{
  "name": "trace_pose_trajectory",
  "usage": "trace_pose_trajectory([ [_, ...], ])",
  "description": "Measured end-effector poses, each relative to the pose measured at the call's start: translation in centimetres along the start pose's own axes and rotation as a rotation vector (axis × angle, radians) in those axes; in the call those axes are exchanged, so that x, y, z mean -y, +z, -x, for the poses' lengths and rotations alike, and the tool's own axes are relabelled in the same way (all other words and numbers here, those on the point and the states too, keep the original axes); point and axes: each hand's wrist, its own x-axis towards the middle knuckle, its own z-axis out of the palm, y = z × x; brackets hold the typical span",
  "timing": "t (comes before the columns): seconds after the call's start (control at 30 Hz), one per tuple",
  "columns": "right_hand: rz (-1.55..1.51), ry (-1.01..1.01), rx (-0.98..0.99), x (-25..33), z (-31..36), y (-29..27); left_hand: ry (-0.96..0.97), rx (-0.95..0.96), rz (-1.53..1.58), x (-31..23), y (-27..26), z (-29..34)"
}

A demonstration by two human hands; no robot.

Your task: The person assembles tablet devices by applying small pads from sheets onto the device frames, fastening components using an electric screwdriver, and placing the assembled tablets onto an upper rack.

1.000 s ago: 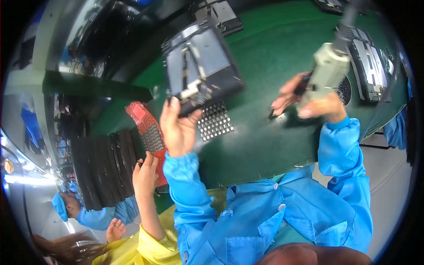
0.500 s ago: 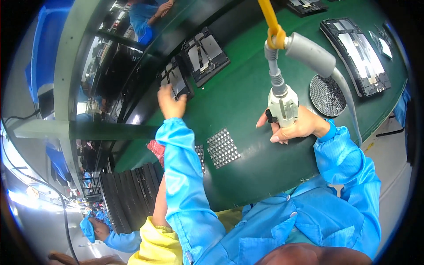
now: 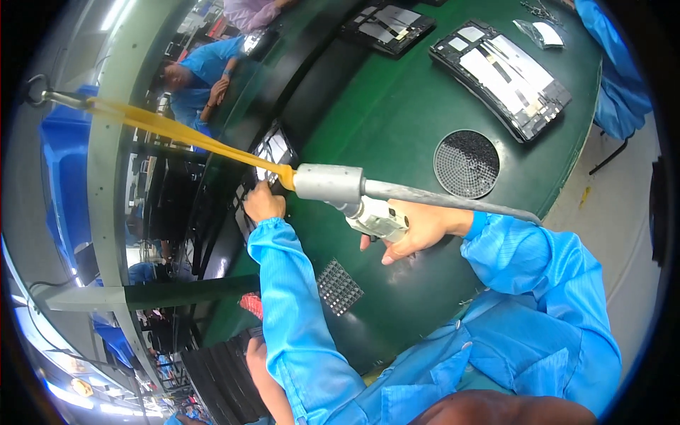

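My left hand is stretched out to the far left edge of the green bench, its fingers closed on the near edge of a dark flat panel unit lying there. My right hand grips a grey powered screwdriver held above the bench. The tool hangs from a yellow strap that runs up to a hook at the upper left. A grey hose leads off it over my right sleeve.
A round black mesh dish and a small square perforated tray lie on the bench. Two open panel units sit at the back. One person in blue works far left, another's sleeve shows right.
My left hand has carried the dark panel unit from close in front of me out to the bench's far left edge. The screwdriver in my right hand has swung from upright to nearly level.
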Motion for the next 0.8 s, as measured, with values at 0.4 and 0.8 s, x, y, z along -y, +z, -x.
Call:
trace_pose_trajectory([
  [0.4, 0.110, -0.338, -0.485, 3.8, 2.1, -2.7, -0.029, -0.414, 0.542, -10.7, -12.1, 9.2],
  [0.8, 0.438, -0.309, -0.758, 1.9, 0.8, -4.0, 0.171, 0.218, 0.813, -18.5, -16.4, 22.4],
])
